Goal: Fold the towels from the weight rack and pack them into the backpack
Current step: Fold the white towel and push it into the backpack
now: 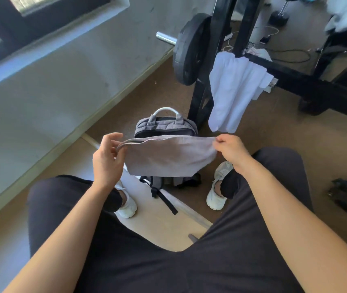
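A grey towel [168,156] hangs doubled over in the air between my hands, above my knees. My left hand [107,159] pinches its left corner with thumb and fingers. My right hand [230,150] pinches its right corner. Behind and below the towel stands a grey backpack [165,125] on the floor between my feet, its top facing me and a white handle arching over it. A white towel [234,89] is draped over a bar of the black weight rack [308,81] to the right of the backpack.
A black weight plate [189,49] on a chrome bar sits on the rack upright. More white cloth [346,13] lies at the top right. Cables lie on the brown floor behind the rack. A wall with a window runs along the left.
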Tool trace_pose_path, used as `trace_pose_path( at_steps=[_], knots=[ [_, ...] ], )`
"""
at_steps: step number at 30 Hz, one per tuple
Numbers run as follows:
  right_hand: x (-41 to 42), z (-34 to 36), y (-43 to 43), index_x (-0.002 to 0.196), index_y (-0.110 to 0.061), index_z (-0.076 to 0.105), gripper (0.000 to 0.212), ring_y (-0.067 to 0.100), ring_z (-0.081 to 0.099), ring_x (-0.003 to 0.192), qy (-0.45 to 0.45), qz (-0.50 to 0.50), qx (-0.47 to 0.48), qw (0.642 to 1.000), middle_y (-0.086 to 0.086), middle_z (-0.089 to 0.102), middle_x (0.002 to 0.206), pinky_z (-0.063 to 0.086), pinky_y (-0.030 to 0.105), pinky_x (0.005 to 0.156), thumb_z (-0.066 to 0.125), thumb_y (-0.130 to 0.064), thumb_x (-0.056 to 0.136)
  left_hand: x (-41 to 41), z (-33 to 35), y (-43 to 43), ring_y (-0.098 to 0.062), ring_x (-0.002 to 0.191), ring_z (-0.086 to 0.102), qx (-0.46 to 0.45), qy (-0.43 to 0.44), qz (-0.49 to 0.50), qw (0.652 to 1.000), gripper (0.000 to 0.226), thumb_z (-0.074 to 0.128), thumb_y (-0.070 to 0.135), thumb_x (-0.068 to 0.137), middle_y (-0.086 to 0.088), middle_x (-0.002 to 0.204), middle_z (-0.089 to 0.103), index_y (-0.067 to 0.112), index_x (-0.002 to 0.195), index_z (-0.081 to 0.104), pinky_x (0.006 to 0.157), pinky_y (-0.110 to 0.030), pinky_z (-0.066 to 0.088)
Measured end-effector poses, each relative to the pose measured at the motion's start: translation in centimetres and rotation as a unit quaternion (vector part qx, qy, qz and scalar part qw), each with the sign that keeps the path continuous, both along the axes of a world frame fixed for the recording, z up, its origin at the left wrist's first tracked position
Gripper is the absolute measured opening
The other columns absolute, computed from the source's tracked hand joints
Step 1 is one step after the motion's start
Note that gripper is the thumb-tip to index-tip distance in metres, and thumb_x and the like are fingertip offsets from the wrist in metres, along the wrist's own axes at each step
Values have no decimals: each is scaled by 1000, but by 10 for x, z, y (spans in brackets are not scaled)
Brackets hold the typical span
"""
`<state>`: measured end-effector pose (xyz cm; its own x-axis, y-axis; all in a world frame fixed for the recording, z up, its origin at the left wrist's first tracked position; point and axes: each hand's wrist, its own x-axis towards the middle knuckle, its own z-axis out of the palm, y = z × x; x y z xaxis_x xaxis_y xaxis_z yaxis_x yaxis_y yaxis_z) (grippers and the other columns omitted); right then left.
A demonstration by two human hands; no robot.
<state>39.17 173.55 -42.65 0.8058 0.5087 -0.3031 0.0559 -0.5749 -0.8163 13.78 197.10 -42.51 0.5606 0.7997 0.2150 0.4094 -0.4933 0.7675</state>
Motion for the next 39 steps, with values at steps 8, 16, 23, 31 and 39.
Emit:
trace_pose_path(
  at_steps=[8, 16, 23, 31, 39],
  knots=[
    [-6, -3, 1, 68, -8, 47, 30, 20, 38, 67, -15, -16, -53, 998, 9, 43, 71, 30, 33, 60, 50, -9, 97, -12, -7, 12, -24, 77, 64, -71, 151, 48, 985, 10, 77, 29, 90, 3, 74, 70, 21, 86, 75, 73, -35, 46],
    [-7, -4, 1, 98, 6, 64, 25, 24, 50, 80, 19, -82, -1, 996, 14, 56, 87, 41, 36, 71, 54, -16, 99, -10, -7, 8, -22, 66, 57, -306, -33, 42, 951, 30, 78, 34, 89, -4, 71, 61, 24, 68, 59, 61, -36, 54],
    [-14, 4, 3, 93, 1, 65, 23, 23, 53, 75, 2, -72, 28, 997, 14, 58, 81, 45, 38, 67, 55, -18, 99, -3, 3, 1, -12, 52, 55, -342, -82, 39, 935, 30, 66, 22, 99, 1, 67, 50, 18, 75, 49, 43, -29, 48],
    [-50, 19, 12, 77, -11, 67, 13, 13, 59, 62, 8, -34, 178, 983, 4, 65, 68, 52, 30, 57, 72, -10, 89, 6, 6, -18, -7, 56, 44, -320, -105, 16, 942, 32, 66, 18, 99, 8, 64, 42, 18, 75, 45, 53, -27, 42],
    [-84, 25, 24, 89, -3, 68, 7, 16, 63, 70, 7, 104, 197, 975, 7, 67, 75, 57, 34, 68, 73, -8, 90, 21, 17, -54, -18, 64, 56, -394, -85, -148, 903, 24, 67, 10, 99, -4, 70, 56, 13, 80, 53, 60, -25, 55]
  ],
)
